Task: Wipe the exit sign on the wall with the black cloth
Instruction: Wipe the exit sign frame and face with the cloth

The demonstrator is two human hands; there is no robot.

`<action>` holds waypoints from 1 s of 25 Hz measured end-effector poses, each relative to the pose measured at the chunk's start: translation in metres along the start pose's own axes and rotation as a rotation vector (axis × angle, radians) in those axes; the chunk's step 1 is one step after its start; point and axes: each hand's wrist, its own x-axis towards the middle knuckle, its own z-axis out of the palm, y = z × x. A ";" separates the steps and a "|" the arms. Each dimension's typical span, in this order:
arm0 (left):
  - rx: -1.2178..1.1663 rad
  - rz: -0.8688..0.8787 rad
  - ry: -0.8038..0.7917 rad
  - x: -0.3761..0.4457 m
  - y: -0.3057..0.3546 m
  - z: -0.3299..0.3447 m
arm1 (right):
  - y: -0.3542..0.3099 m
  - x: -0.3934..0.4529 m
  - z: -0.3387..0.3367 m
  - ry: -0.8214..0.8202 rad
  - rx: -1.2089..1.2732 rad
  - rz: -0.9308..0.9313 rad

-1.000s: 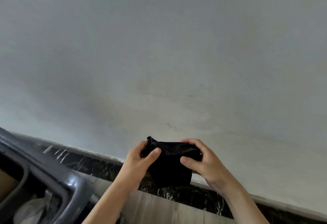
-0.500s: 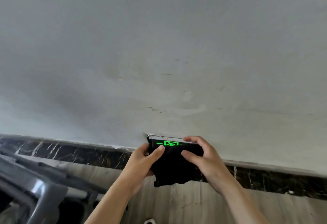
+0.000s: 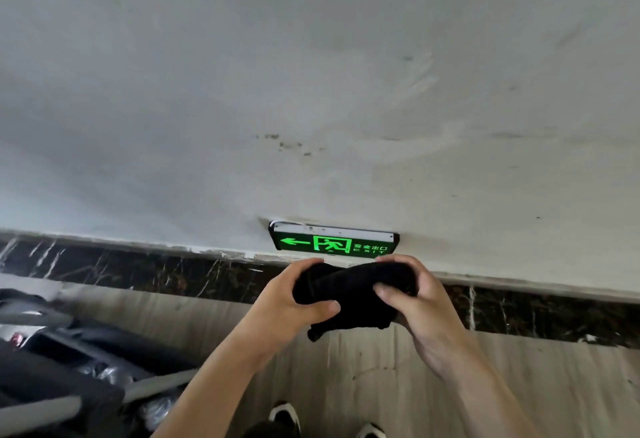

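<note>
Since the earlier frame: both hands have dropped below the sign, and the cloth, which covered most of the lit face half a second ago, has come off it; the whole face now shows.

Item 1: rectangular green-lit exit sign (image 3: 334,243) with left arrow, running figure and "EXIT" lettering; mounted low on the grey plaster wall (image 3: 311,91), just above the fingers, apart from the cloth.

Item 2: bunched black cloth (image 3: 353,294); held between both hands, a loose end hanging below the fingers.

Item 3: left hand (image 3: 287,302); fingers curled round the cloth's left end, thumb pressed on its front.

Item 4: right hand (image 3: 420,306); fingers wrapped over the cloth's right end, thumb on its front.

Item 5: dark veined marble skirting band (image 3: 138,271); runs along the wall's foot, behind the fingers.

Item 6: pale wood-grain floor (image 3: 519,385); below the fingers.

Item 7: grey plastic cart (image 3: 52,368); lower left, well apart from the fingers.
</note>
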 end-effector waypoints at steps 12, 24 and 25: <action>-0.421 0.078 -0.083 0.157 -0.169 -0.010 | 0.161 0.134 0.037 -0.179 0.582 0.124; -0.243 0.272 0.008 0.195 -0.203 -0.016 | 0.202 0.156 0.054 -0.183 0.531 0.129; -0.223 0.278 0.012 0.194 -0.203 -0.017 | 0.200 0.154 0.056 -0.174 0.561 0.127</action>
